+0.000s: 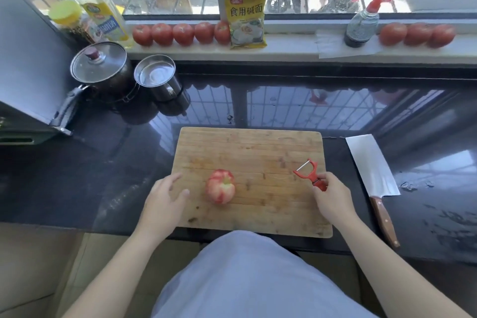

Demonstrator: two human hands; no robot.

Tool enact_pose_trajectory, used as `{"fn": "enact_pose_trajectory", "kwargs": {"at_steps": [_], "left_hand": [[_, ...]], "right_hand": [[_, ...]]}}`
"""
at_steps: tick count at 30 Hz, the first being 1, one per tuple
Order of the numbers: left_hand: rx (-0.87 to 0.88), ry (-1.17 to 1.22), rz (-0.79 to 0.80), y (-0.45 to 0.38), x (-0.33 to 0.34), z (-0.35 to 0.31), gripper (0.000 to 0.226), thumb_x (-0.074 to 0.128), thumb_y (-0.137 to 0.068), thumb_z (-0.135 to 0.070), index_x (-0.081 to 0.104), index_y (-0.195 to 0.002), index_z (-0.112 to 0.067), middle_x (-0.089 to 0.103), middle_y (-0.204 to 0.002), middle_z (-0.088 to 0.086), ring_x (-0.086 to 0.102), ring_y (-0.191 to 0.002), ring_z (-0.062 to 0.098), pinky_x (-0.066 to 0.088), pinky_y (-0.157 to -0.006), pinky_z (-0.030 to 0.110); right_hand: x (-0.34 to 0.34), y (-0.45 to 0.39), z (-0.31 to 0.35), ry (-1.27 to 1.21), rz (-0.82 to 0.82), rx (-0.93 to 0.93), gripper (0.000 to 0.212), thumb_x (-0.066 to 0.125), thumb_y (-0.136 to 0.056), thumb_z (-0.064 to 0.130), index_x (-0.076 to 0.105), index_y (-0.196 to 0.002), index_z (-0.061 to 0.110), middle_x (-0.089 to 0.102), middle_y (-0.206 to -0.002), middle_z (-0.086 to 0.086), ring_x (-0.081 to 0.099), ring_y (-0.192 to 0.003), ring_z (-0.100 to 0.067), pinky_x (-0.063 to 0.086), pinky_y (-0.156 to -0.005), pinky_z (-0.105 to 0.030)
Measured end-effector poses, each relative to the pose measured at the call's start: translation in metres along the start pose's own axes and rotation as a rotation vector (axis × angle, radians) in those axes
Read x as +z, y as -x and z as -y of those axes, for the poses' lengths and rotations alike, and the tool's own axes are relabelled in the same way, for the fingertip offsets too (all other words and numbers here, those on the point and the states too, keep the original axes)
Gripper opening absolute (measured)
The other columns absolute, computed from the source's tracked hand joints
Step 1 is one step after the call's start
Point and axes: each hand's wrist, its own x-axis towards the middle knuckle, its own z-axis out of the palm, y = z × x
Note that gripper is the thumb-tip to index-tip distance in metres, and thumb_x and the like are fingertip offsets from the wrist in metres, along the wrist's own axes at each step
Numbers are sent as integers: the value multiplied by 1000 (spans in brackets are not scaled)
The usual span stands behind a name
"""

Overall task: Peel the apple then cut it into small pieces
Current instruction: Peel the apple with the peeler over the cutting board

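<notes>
step: peeling not begun, apple unpeeled at lower centre of cutting board | right hand fingers clamped on red peeler handle | left hand fingers apart, beside apple, not touching | next: probably grip apple, set blade to skin | cleaver lies right on surface

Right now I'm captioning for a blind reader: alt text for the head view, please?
An unpeeled red apple sits on a wooden cutting board; the right hand pinches a red peeler, the open left hand reaches toward the apple. A cleaver lies right of the board.
</notes>
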Motion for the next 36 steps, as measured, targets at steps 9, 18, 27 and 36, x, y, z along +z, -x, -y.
{"fn": "enact_pose_trajectory", "kwargs": {"at_steps": [9, 18, 27, 36], "left_hand": [[-142, -49, -26, 21, 8, 20, 36, 58, -103, -28, 56, -139, -25, 56, -134, -5, 55, -121, 15, 44, -96, 33], [-126, -49, 26, 27, 36, 2, 46, 61, -101, -31, 50, -146, -25, 50, -146, -4, 53, -123, 13, 47, -99, 36], [194, -322, 85, -6, 88, -29, 83, 79, -88, -32, 31, -155, -40, 16, -161, -8, 34, -144, 22, 39, -115, 40], [-482, 1085, 323, -18, 38, -34, 52, 50, -96, -39, 57, -138, -9, 70, -119, 20, 66, -84, 32, 53, -61, 31]], "right_hand": [[29, 4, -12, 436, -46, -200, 24, 63, -94, 25, 58, -116, 18, 52, -111, -5, 59, -94, -29, 52, -74, -41], [34, 1, -22, 456, -85, -259, 28, 74, -87, 29, 61, -109, 16, 58, -104, -5, 55, -98, -27, 50, -82, -41], [40, 4, -26, 459, -88, -229, 35, 74, -86, 29, 60, -115, 15, 56, -111, -8, 51, -103, -31, 46, -88, -44], [41, 5, -26, 433, -98, -203, 35, 75, -86, 28, 61, -115, 15, 56, -112, -8, 51, -105, -31, 45, -89, -45]]}}
